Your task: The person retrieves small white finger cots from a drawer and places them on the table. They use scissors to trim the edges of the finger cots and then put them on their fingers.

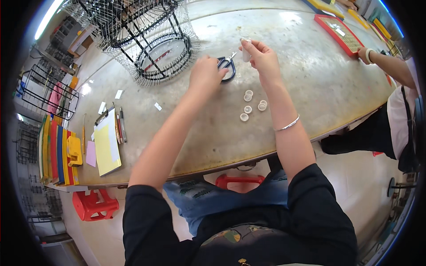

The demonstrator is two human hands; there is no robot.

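My right hand (pixel 265 60) pinches a small whitish, translucent piece (pixel 246 54) between thumb and fingers above the table. What exactly this piece is, I cannot make out. My left hand (pixel 205 73) is curled and a bit blurred right beside a pair of scissors (pixel 230 75) with dark blue loop handles and short silver blades. Whether its fingers grip the handle is hidden. Several small white rings (pixel 247 109) lie on the table below my right hand, some overlapping.
A black wire display rack (pixel 166 53) hung with many small strands stands at the far left. A clipboard with yellow paper (pixel 106 144), pens (pixel 121 126) and a yellow tape dispenser (pixel 74 150) lie left. At right, another person's hand (pixel 366 55) touches a red tray (pixel 339 33).
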